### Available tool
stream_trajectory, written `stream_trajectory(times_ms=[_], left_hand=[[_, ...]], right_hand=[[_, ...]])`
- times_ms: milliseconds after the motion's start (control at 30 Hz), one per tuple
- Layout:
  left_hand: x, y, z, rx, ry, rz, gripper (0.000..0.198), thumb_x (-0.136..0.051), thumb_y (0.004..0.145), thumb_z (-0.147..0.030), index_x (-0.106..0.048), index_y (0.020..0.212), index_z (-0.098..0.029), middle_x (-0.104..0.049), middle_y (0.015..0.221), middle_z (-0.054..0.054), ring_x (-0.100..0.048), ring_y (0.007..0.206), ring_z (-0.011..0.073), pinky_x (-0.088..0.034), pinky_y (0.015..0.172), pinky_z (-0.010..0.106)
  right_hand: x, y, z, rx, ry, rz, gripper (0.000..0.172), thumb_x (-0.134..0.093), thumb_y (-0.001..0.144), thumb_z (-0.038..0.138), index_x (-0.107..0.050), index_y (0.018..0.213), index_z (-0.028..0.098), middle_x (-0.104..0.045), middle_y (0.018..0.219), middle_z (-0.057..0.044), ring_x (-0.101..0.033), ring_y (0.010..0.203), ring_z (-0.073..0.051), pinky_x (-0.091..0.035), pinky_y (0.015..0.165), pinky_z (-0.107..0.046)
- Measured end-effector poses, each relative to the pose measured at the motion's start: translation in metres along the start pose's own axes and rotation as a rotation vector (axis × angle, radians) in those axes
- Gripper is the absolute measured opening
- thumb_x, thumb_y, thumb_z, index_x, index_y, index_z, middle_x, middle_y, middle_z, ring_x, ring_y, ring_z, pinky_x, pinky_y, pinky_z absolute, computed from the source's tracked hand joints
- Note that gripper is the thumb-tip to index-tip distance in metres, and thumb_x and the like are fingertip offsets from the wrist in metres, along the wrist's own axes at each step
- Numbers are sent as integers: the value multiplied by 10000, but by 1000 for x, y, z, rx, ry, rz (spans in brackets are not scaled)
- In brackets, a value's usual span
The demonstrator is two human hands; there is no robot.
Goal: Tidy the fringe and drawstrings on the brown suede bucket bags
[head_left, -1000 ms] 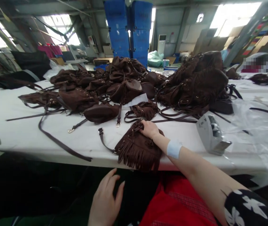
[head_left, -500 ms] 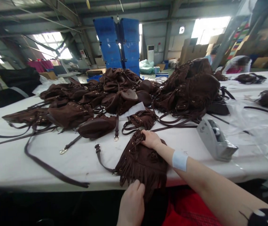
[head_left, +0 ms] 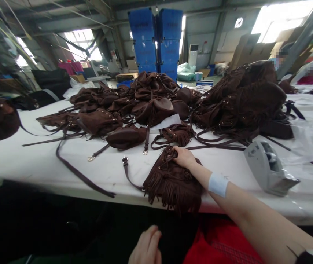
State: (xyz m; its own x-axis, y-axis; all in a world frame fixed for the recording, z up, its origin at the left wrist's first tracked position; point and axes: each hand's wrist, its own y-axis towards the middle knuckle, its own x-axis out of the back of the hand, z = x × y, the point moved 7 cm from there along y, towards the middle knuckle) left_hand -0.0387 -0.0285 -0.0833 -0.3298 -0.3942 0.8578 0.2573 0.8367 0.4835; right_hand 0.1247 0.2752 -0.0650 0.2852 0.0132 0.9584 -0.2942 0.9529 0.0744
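Note:
A brown suede fringed bag (head_left: 170, 179) lies at the near edge of the white table (head_left: 35, 161), its fringe hanging over the edge. My right hand (head_left: 184, 157) rests on the bag's top, fingers curled around its gathered opening. A white band circles that wrist. My left hand (head_left: 145, 249) is low, below the table edge, fingers together and slightly bent, holding nothing. The bag's strap (head_left: 127, 172) trails to the left on the table.
Two heaps of the same brown bags (head_left: 151, 99) (head_left: 244, 99) fill the table's middle and right, with loose straps (head_left: 76, 172) around them. A grey tape dispenser (head_left: 269, 168) stands right of my arm, clear plastic sheeting (head_left: 310, 139) beyond. Blue crates (head_left: 156, 40) are stacked behind.
My left hand has dropped away from the bag's fringe to below the table edge. My right hand stays on the bag's top. The view has shifted left.

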Motion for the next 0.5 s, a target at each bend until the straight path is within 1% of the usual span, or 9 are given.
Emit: stream_trajectory(times_ms=[33,67,133,200,267,333,400,500], left_hand=[[4,10,6,8,33,-47,360,-417,836,-56,-606,1104,-205,-674,1103,69,-642,1013,173,-551,846,264],[5,22,13,31,66,-78,355,-439,857,-87,-583,1164,-192,-654,1155,91,-619,1069,197,-534,915,318],[2,51,25,60,105,-73,348,-465,884,-125,-562,1212,-187,-630,1209,103,-584,1127,221,-501,979,377],[-6,77,31,59,121,-35,330,-459,888,-111,-580,1188,-179,-639,1188,98,-575,1116,226,-490,986,387],[-14,94,32,63,122,11,297,-439,880,-74,-621,1093,-175,-666,1088,84,-590,1041,216,-496,957,373],[-20,101,32,95,124,87,265,-429,869,-51,-647,933,-189,-669,943,60,-603,917,199,-511,881,349],[-24,96,31,136,126,183,260,-434,857,-42,-633,818,-204,-649,849,35,-601,832,186,-510,799,323],[-24,74,29,171,131,292,281,-436,830,-15,-629,821,-218,-645,823,13,-611,810,171,-496,742,285]], right_hand=[[0,0,0,-2,0,4,352,-594,829,447,-552,1109,239,-681,1022,-72,-622,957,-238,-407,803,-306],[0,-1,0,-3,1,7,358,-599,827,445,-551,1115,237,-679,1036,-75,-620,969,-237,-407,814,-307],[2,-3,1,0,6,6,355,-599,833,437,-552,1119,233,-675,1057,-76,-615,991,-234,-406,830,-306],[5,-6,3,0,7,1,349,-593,841,431,-555,1124,231,-674,1065,-76,-612,1004,-233,-409,832,-303],[8,-8,4,-9,1,-1,357,-589,846,432,-555,1138,230,-674,1070,-75,-612,1012,-233,-411,832,-301],[9,-9,4,-26,-5,3,368,-584,852,433,-553,1158,231,-671,1079,-75,-611,1021,-232,-411,834,-298],[9,-8,4,-37,-4,9,368,-572,859,439,-553,1165,234,-670,1084,-73,-608,1030,-231,-409,842,-297],[6,-6,3,-30,-5,26,362,-577,851,438,-558,1152,237,-671,1079,-70,-609,1024,-233,-408,846,-299]])
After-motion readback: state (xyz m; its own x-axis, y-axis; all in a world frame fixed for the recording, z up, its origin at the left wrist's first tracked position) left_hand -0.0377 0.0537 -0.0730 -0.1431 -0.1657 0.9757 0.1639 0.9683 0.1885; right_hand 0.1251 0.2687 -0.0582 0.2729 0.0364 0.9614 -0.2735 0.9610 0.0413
